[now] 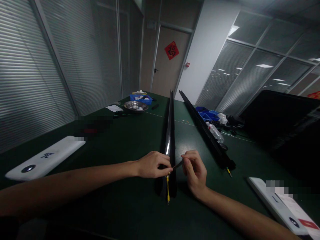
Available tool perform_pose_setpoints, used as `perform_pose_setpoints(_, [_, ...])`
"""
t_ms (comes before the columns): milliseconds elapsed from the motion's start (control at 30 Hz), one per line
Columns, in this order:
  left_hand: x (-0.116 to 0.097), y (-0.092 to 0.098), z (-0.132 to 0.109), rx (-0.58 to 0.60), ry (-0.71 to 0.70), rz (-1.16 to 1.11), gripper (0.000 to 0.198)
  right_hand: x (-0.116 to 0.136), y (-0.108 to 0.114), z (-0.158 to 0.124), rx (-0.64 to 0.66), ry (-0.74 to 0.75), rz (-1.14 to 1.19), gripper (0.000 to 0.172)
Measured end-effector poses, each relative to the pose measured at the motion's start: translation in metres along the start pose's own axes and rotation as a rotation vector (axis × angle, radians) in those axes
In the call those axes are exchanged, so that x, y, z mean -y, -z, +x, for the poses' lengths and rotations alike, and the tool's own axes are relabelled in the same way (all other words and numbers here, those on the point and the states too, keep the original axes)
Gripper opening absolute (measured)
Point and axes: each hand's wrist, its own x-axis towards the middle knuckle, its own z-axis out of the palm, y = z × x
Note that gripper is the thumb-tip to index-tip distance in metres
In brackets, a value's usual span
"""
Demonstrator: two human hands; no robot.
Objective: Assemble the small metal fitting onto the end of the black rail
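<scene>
a long black rail (170,126) is lying on the dark green table (120,146), running away from the person toward the far door; its glossy top edge is catching a streak of light near the hands. the left hand (151,164) is pinching closed on the rail's near end, where a thin yellow wire (167,188) is hanging out. the right hand (195,170) is gripping a small dark tool (178,164), its tip touching the same spot. a second black rail (207,133) is lying just to the right.
</scene>
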Motion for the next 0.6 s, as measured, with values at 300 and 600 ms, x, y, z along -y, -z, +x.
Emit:
perform_pose_setpoints(300, [0.0006, 0.0004, 0.0009, -0.008, 0.022, -0.044, 0.016, 0.0017, -0.0011, 0.0001, -0.018, 0.022, 0.066, 0.016])
perform_pose_setpoints(600, [-0.0017, 0.0006, 0.0003, -0.016, -0.005, -0.013, 0.017, 0.0004, -0.0007, -0.0012, -0.021, 0.021, 0.026, 0.013])
